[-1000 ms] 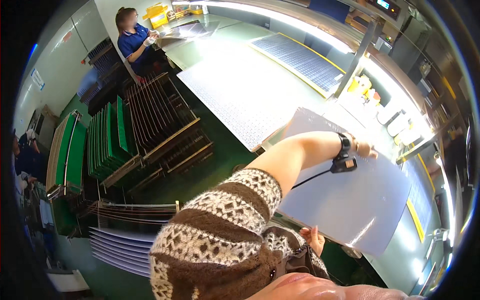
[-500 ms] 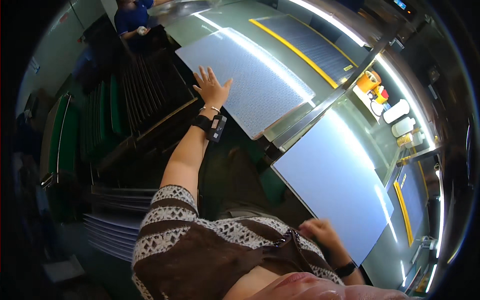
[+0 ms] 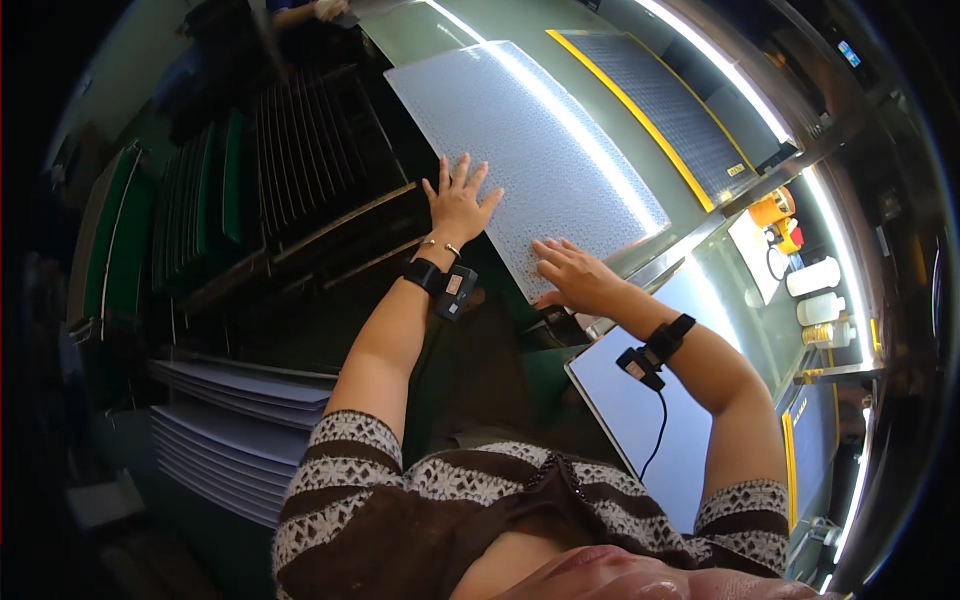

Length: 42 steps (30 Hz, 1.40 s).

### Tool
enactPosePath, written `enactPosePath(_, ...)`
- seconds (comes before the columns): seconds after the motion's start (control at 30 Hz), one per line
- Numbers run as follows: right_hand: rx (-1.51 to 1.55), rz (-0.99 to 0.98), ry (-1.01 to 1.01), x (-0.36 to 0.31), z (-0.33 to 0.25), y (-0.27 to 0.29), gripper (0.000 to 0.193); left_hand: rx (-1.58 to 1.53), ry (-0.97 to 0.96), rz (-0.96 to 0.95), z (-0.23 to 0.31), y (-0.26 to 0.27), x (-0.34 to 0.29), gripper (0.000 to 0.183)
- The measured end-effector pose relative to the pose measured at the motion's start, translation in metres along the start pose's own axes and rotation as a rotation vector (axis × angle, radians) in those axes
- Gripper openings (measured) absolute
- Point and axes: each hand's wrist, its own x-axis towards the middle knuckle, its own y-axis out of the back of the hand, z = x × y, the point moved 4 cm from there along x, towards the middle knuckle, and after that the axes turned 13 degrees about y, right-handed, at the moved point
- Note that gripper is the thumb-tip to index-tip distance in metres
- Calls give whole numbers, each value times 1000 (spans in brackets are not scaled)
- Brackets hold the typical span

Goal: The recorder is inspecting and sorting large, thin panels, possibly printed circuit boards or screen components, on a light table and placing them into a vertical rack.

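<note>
A large pale panel (image 3: pixel 540 130) with a fine dotted pattern lies on the greenish worktop ahead of me. My left hand (image 3: pixel 461 203) rests spread over its near left edge, fingers apart and pointing away, with nothing in it. Near the panel's closest corner, my right hand (image 3: pixel 578 275) lies with fingers stretched over the surface and the thumb by the edge. It holds nothing that I can see. A second, plain bluish-white panel (image 3: pixel 640 400) lies closer to me on the right, partly hidden under my right forearm.
Dark grids with yellow edges (image 3: pixel 640 105) lie beyond the panel. White bottles (image 3: pixel 815 277) and orange tape rolls (image 3: pixel 772 208) stand at the right under a light tube. Racks of upright boards (image 3: pixel 310 150) and stacked sheets (image 3: pixel 225 440) fill the left. Another person's hand (image 3: pixel 330 9) shows at top left.
My right hand has come up from beside my chest onto the near corner of the dotted panel. My left hand stays spread at the panel's left edge. The view has shifted slightly.
</note>
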Motion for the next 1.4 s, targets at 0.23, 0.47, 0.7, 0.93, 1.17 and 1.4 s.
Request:
enactPosePath(0.23,-393,13,228,-15,-30,-8,25,31,-5,79,5,9,-13,56)
enactPosePath(0.47,-294,154,241,-26,-26,-9,17,70,-31,129,4,9,-15,50)
enactPosePath(0.7,673,898,-705,-59,56,51,18,-290,32,267,-7,35,-12,42)
enactPosePath(0.93,579,928,-524,-56,69,104,17,-391,-369,88,57,49,-41,14)
enactPosePath(1.17,550,581,-460,-26,47,104,13,128,-261,-11,93,-6,5,57)
enactPosePath(1.4,57,1228,-478,-93,158,283,22,149,-179,-147,102,0,-8,67)
